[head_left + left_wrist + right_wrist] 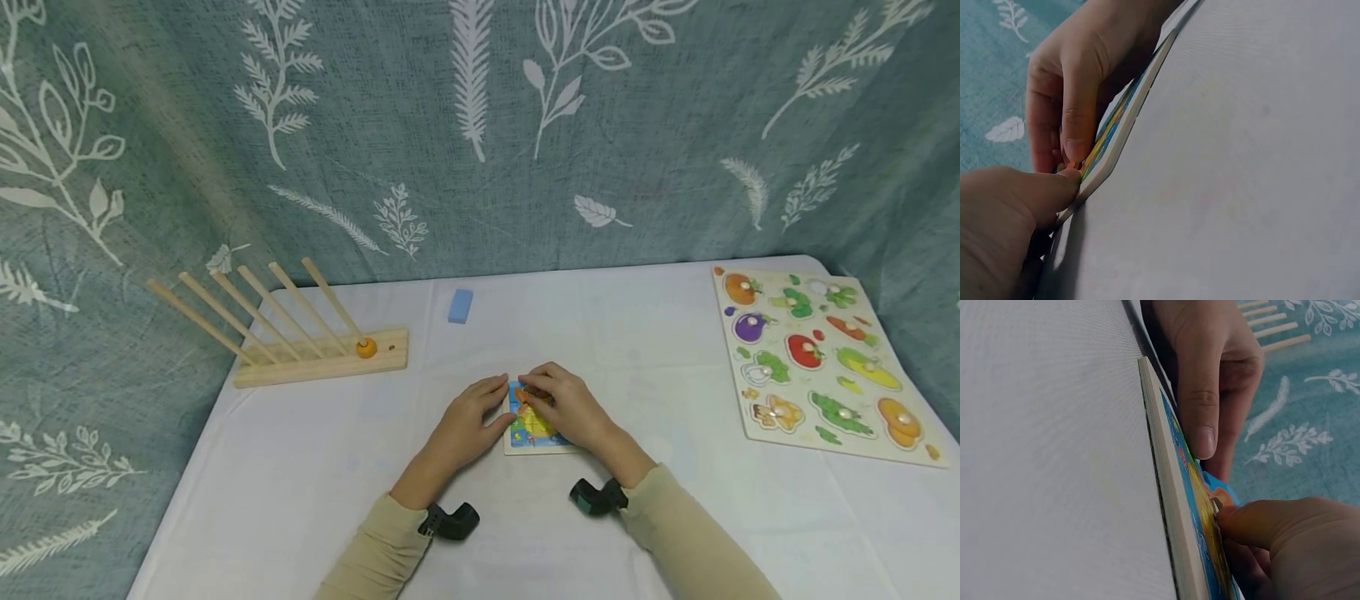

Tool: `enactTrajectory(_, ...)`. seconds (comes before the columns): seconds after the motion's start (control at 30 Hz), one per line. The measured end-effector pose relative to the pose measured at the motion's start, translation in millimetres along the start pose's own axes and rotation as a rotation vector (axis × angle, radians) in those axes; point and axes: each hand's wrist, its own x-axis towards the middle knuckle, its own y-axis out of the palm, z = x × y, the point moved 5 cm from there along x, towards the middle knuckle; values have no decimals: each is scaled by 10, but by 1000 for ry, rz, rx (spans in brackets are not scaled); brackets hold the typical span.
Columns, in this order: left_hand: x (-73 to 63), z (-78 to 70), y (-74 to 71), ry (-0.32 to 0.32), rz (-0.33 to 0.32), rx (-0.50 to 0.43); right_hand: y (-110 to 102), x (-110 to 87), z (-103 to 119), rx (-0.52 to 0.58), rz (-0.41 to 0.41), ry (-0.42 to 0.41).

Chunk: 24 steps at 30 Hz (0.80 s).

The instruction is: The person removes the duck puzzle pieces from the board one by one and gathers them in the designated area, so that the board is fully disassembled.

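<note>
A small jigsaw puzzle board (543, 447) with a blue and yellow picture lies flat on the white table. My left hand (468, 421) rests along its left edge, thumb and fingers fairly straight and touching the border. Over the upper part of the board, my right hand (572, 407) pinches a puzzle piece (1218, 490) in blue and orange between thumb and fingers. That piece tilts up from the picture in the right wrist view. The right hand covers the board's upper right part. In the left wrist view, the fingertips of both hands (1075, 112) come close together.
At the left stands a wooden rack (322, 367) with several slanting pegs and one orange bead (366, 347). A blue block (461, 306) lies near the back edge. To the right is a large vegetable peg puzzle (817, 362). A patterned green curtain (480, 208) hangs behind.
</note>
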Motion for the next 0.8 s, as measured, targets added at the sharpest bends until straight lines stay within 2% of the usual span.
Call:
enactTrajectory(0.27, 9, -7, 2, -19, 8, -3, -15, 2, -6, 23, -27, 23)
enactTrajectory(0.57, 26, -13, 0, -63, 22, -47, -17, 4, 31, -29, -18, 9)
enactTrajectory(0.67, 29, -16, -5, -73, 29, -55, -15, 12, 64, -88, -5, -36)
enactTrajectory(0.8, 28, -31, -12, -74, 38, -70, -22, 16, 149, -231, 9, -163)
